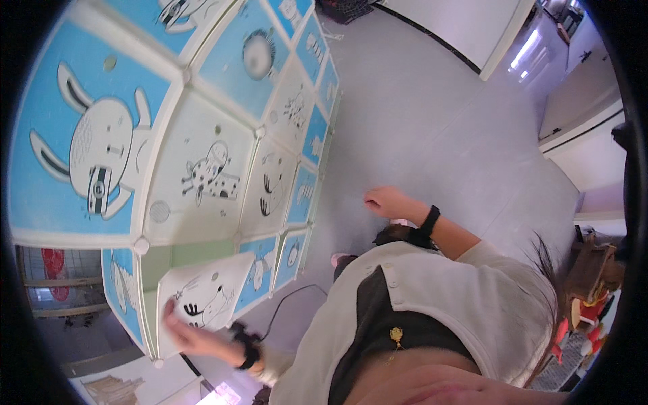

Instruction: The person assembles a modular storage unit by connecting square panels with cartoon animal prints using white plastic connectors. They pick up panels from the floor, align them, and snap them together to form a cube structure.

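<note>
A cube storage cabinet with cartoon-animal panels fills the left side. One white door (pixel 217 287) with a deer drawing stands ajar low on it, and a pale green interior (pixel 177 255) shows behind. My left hand (pixel 196 339) is at this door's near left edge, its fingers stretched out against the panel. Whether a fingertip hooks behind the edge is hard to see. My right hand (pixel 389 202) hovers over the floor in front of my body, its fingers curled in, with nothing visible in them. Each wrist wears a black band.
Other cabinet panels carry a rabbit (pixel 101 135) and a giraffe (pixel 212 175). A dark cable (pixel 290 295) runs along the grey floor (pixel 418 121) by the cabinet. White furniture (pixel 466 27) stands at the far side. Wooden and coloured items (pixel 590 304) are at the right.
</note>
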`<state>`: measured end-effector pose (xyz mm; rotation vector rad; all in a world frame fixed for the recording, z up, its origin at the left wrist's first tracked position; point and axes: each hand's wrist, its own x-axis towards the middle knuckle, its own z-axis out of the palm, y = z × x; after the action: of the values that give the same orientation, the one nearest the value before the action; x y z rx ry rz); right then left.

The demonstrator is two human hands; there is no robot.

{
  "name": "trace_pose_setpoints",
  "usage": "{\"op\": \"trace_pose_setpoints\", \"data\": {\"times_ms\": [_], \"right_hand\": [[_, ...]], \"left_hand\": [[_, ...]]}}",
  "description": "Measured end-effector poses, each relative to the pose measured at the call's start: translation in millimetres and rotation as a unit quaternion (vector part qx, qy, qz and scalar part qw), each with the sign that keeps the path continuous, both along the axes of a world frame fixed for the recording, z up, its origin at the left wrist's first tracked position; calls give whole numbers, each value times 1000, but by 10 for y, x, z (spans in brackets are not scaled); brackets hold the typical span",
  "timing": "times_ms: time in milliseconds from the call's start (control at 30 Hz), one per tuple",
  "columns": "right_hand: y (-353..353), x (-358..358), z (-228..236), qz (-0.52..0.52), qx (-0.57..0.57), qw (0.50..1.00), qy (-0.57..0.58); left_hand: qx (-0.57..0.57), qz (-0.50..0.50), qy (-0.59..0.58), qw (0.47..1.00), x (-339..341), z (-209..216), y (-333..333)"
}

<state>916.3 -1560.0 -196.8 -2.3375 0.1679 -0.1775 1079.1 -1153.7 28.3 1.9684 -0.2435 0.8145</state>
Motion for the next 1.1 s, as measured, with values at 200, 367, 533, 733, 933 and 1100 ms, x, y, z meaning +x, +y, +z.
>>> {"op": "trace_pose_setpoints", "data": {"times_ms": [200,367,533,733,933,1100], "right_hand": [[-1263,-535,-78,-154,213,954,148],[-1757,-178,-19,-137,818,559,-25],[-2253,303,233,29,868,478,-131],[-3377,979,510,-98,714,671,-173],[-4822,1454,721,113,730,650,-176],[-5602,2144,344,126,761,634,-54]], "left_hand": [[53,-431,204,877,-231,-1388,-2866],[282,-674,-36,682,-980,-1606,-4546],[318,-690,-57,648,-325,-1825,-5317],[297,-482,24,824,407,-2238,-6540],[-131,-658,590,449,1195,-2016,-7857],[-284,-670,674,130,1570,-1730,-8818]]}}
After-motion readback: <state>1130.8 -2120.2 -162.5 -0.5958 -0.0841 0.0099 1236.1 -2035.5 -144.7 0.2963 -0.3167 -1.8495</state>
